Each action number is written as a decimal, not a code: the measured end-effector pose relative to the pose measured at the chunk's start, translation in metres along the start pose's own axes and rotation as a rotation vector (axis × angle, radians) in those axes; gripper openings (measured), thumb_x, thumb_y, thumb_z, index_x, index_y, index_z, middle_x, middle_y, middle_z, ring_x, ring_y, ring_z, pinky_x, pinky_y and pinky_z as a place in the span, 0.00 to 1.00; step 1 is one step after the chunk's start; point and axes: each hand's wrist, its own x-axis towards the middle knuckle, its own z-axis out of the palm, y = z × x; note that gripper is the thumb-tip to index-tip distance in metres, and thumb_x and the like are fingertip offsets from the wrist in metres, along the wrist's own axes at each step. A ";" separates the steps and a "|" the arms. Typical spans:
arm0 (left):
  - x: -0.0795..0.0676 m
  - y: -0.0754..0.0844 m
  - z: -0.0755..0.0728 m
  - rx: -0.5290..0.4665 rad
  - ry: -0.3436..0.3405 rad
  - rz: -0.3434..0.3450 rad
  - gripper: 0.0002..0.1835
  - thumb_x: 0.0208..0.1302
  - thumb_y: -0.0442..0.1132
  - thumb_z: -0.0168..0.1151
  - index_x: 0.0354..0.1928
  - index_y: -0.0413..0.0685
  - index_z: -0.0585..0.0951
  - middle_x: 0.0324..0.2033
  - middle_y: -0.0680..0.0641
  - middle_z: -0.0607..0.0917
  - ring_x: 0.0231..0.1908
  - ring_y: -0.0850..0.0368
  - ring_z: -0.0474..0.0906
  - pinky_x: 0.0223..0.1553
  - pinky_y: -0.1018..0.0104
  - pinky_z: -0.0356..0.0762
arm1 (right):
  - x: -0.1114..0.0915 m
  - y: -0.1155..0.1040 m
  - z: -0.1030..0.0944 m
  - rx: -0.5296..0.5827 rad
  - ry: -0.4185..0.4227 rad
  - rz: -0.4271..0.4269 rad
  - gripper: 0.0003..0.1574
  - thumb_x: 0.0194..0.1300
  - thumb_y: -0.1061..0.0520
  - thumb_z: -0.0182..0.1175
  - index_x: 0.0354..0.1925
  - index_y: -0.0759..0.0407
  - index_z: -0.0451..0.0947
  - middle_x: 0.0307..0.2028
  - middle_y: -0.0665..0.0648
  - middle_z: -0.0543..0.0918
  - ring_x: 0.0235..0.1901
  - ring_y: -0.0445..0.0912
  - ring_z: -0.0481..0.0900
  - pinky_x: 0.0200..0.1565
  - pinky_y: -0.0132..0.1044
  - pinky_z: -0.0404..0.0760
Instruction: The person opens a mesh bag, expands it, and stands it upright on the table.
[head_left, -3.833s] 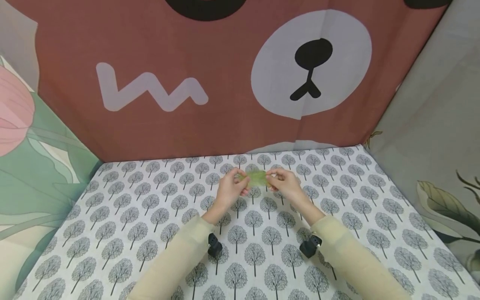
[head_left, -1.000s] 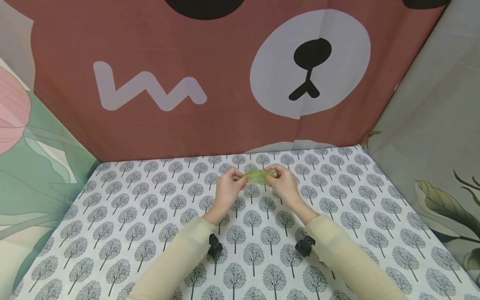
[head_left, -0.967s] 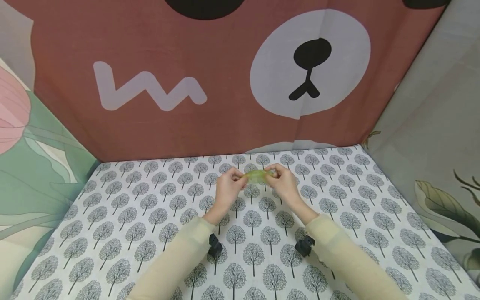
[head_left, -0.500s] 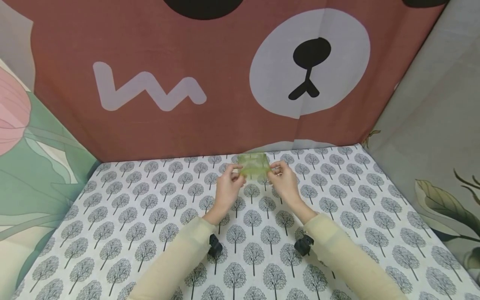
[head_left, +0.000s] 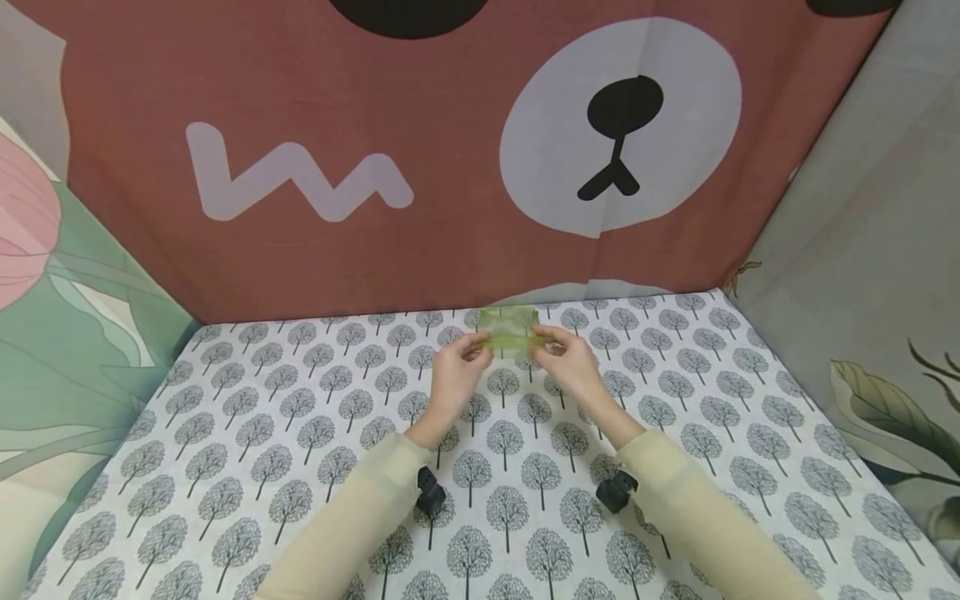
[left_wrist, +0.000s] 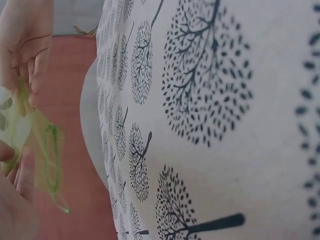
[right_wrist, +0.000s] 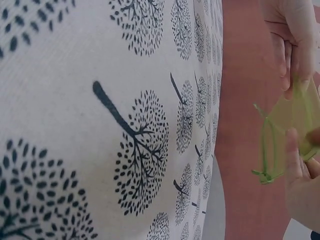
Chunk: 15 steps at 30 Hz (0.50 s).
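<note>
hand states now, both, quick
Left hand: closed, pinching one side of the sheer green pouch.
Right hand: closed, pinching its other side.

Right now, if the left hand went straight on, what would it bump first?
The left hand would meet the green pouch it pinches; then probably the right hand, though depth is unclear.

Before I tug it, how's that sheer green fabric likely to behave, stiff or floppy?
The sheer green fabric is probably very light and thin: in the left wrist view, the reddish backdrop shows through it. It likely flops and folds easily, since the wrist views show it creased. The green cord at its edge has loose ends, so it might snag.
</note>
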 end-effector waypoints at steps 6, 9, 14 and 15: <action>-0.003 0.002 0.000 -0.023 0.031 -0.026 0.13 0.60 0.31 0.60 0.47 0.38 0.83 0.37 0.38 0.88 0.33 0.48 0.86 0.24 0.80 0.79 | 0.000 0.001 0.006 -0.017 0.086 -0.084 0.24 0.65 0.63 0.56 0.59 0.63 0.73 0.50 0.69 0.82 0.42 0.57 0.86 0.18 0.23 0.74; -0.003 0.004 0.000 -0.033 0.063 -0.022 0.10 0.60 0.30 0.61 0.43 0.37 0.84 0.33 0.39 0.88 0.30 0.47 0.85 0.21 0.81 0.76 | 0.000 0.001 0.009 -0.029 0.137 -0.122 0.21 0.65 0.64 0.56 0.56 0.65 0.75 0.46 0.70 0.84 0.38 0.57 0.87 0.18 0.23 0.75; -0.002 0.005 0.000 -0.012 0.122 0.023 0.05 0.58 0.29 0.62 0.35 0.37 0.84 0.27 0.40 0.88 0.26 0.50 0.84 0.21 0.79 0.77 | -0.001 -0.002 0.010 -0.060 0.163 -0.113 0.19 0.63 0.64 0.55 0.53 0.66 0.75 0.39 0.68 0.86 0.32 0.54 0.87 0.15 0.23 0.71; -0.002 0.005 0.000 -0.010 0.130 0.033 0.04 0.57 0.29 0.62 0.35 0.37 0.83 0.27 0.40 0.88 0.26 0.50 0.84 0.21 0.78 0.77 | -0.001 -0.002 0.010 -0.071 0.165 -0.102 0.19 0.63 0.64 0.55 0.52 0.65 0.75 0.37 0.67 0.87 0.30 0.52 0.86 0.14 0.23 0.68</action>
